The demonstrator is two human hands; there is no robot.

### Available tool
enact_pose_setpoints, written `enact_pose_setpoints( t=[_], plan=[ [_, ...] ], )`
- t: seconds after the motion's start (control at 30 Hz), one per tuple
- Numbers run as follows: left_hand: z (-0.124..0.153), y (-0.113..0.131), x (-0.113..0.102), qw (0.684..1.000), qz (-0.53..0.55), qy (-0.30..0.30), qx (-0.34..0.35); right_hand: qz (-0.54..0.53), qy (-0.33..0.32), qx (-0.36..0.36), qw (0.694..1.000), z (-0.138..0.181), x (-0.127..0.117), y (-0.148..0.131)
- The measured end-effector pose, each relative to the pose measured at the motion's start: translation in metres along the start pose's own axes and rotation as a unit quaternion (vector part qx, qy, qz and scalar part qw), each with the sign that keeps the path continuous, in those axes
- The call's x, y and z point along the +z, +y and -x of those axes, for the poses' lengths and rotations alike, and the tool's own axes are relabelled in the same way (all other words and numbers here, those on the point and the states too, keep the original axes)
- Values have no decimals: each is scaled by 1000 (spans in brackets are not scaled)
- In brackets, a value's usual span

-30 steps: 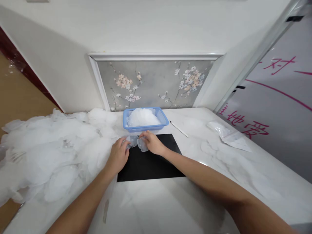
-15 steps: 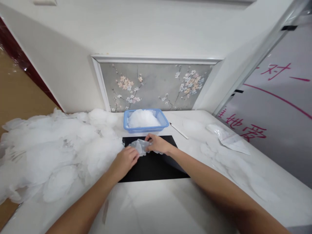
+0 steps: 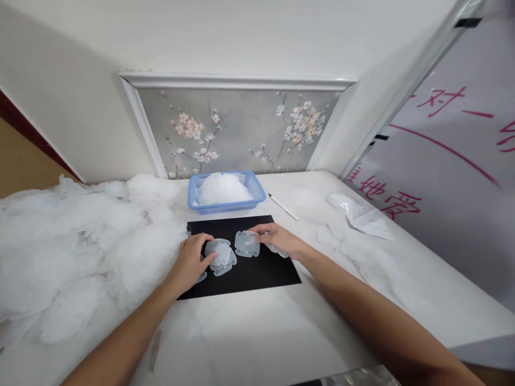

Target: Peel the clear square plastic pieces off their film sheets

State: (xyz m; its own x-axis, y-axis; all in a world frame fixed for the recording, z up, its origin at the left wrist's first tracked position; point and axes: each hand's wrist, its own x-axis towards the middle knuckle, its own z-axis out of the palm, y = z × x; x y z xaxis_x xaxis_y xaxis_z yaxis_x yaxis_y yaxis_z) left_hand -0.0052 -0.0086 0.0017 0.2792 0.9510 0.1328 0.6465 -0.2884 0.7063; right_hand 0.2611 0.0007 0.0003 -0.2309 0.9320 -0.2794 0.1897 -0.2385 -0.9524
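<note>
On a black mat (image 3: pixel 249 279) lie several thin, translucent plastic pieces (image 3: pixel 222 261) with notched edges. My left hand (image 3: pixel 191 265) is at the mat's left side, thumb and fingers closed around the edge of these overlapping pieces; part of another piece shows beneath the palm. To the right, my right hand (image 3: pixel 281 239) pinches a single translucent plastic piece (image 3: pixel 247 244) by its right edge, just over the mat. More pieces of the same kind show under the right palm, partly hidden by it.
A large heap of translucent pieces (image 3: pixel 88 241) covers the table's left side. Behind the mat stands a blue basket (image 3: pixel 227 207) with more pieces. A white pen (image 3: pixel 284 207) and a clear plastic bag (image 3: pixel 362 217) lie to the right. A wall panel (image 3: pixel 241 128) rises behind.
My hands have moved apart. The bunched pieces between them are now separated, some at my left hand and one at my right fingertips. The camera view has shifted.
</note>
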Motion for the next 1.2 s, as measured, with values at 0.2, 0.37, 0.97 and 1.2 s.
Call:
enact_pose_setpoints(
  t=[0.2,0.37,0.97,1.2],
  plan=[
    [-2,10,-11,968,229,-1,-102,-50,-12,12,999,1,-4,0],
    [-2,7,-15,949,288,-30,-126,-50,-22,-13,998,-1,-4,6],
    [0,4,-17,949,280,8,-142,-102,-1,-18,995,0,-1,7],
    [-1,6,-23,930,318,26,-181,-114,1,-12,993,-2,-1,8]
  ],
)
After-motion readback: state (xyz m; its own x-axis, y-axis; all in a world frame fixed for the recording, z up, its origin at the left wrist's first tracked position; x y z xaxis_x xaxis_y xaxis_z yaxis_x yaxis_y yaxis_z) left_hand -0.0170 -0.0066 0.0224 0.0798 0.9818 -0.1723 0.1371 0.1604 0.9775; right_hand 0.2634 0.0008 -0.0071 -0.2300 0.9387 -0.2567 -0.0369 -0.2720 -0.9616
